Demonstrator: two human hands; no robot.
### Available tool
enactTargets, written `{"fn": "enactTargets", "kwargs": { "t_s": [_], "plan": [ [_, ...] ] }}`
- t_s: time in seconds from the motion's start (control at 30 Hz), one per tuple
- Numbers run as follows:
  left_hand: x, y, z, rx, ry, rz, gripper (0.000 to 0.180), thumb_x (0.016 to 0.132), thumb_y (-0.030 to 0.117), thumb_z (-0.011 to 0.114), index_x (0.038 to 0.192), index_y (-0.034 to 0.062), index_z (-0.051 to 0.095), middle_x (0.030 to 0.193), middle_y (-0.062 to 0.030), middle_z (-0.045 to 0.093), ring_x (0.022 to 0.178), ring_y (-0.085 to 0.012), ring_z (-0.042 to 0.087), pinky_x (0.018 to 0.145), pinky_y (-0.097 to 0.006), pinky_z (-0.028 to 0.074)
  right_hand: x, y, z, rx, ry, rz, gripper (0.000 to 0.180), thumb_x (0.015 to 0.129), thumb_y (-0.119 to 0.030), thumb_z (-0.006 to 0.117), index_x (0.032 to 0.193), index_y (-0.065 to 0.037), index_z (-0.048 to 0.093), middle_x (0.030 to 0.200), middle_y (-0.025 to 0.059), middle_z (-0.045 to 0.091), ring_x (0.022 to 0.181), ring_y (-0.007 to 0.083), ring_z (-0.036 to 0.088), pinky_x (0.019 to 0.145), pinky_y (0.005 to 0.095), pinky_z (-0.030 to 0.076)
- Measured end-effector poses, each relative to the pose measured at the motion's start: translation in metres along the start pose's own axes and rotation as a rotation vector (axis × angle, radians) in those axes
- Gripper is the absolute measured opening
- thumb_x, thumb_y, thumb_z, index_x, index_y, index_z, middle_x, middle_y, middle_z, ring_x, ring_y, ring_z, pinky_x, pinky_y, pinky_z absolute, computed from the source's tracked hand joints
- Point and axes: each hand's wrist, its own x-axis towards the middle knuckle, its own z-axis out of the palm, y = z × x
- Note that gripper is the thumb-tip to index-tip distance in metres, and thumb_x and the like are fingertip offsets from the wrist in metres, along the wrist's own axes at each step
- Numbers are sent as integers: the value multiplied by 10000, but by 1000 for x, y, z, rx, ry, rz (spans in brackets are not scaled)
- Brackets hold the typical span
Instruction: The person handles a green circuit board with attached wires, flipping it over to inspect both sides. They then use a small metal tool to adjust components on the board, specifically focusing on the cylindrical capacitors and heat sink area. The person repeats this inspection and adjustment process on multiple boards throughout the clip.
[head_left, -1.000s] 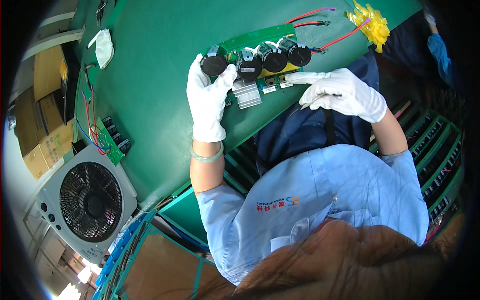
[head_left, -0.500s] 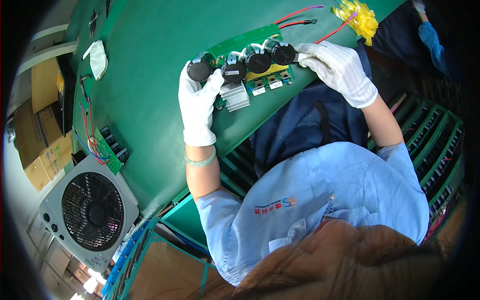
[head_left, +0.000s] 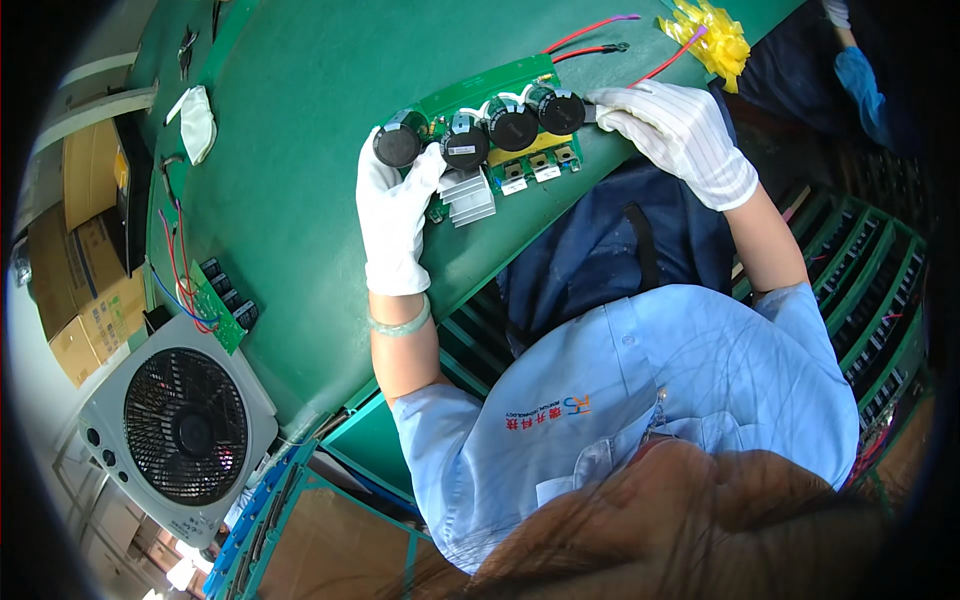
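A green circuit board (head_left: 480, 85) is held slightly tilted over the near edge of the green table. Several black cylindrical capacitors (head_left: 513, 127) stand in a row along it, with a silver finned heat sink (head_left: 468, 203) at its near left. My left hand (head_left: 395, 225), in a white glove, grips the left end, thumb and fingers around the leftmost capacitor. At the right end, my gloved right hand (head_left: 675, 140) pinches a small dark grey part at the board's edge; its fingertips are partly hidden. Red wires (head_left: 595, 35) with terminals run out from the board's far right.
A yellow bundle of strips (head_left: 712, 42) lies at the far right. On the left are a white cloth or glove (head_left: 197, 124), pliers (head_left: 186, 52), another wired board (head_left: 222, 308) and a box fan (head_left: 190, 425). Green racks (head_left: 870, 290) stand at right; another person's sleeve (head_left: 862, 85) shows beyond.
The board has shifted slightly left and tipped a little. My right hand has moved slightly left with it; both hands keep their grip.
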Motion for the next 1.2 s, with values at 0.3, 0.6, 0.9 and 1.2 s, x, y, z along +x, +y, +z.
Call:
{"fn": "enactTargets", "kwargs": {
  "t_s": [0.3, 0.6, 0.9, 1.2],
  "plan": [
    [-1, -2, -2, -8, -2, -12, 565, 828, 40, 750, 1286, -56, 433, 1135, -120, 568, 942, -148, 609, 799, -279, 548, 7, 5, -5, 114, -112, -22, 211, 875, -269, 673, 961, -77, 697, 751, 80, 640, 648, 269, 628, 562, 341, 491],
    [-5, 2, 3, -39, -7, 11, 551, 838, 24, 734, 1281, -68, 420, 1099, -123, 573, 915, -153, 621, 739, -275, 575, 13, -8, 5, 159, -185, 50, 271, 867, -324, 685, 835, -60, 633, 742, 104, 635, 667, 320, 625, 581, 384, 495],
    [-6, 0, 5, -5, 21, 76, 545, 836, 27, 741, 1275, -69, 432, 1077, -76, 581, 933, -120, 601, 837, -269, 528, 19, -52, -2, -1, -4, -15, 246, 795, -273, 759, 737, -92, 602, 625, 67, 589, 551, 262, 601, 503, 357, 461],
    [-4, -2, 1, -13, 9, 63, 503, 829, 58, 758, 1233, -48, 477, 1095, -81, 590, 966, -123, 606, 878, -273, 522, 6, -73, -45, -45, -37, -172, 167, 756, -229, 781, 771, -115, 661, 624, 16, 566, 506, 182, 566, 486, 297, 451]
  ]
}}
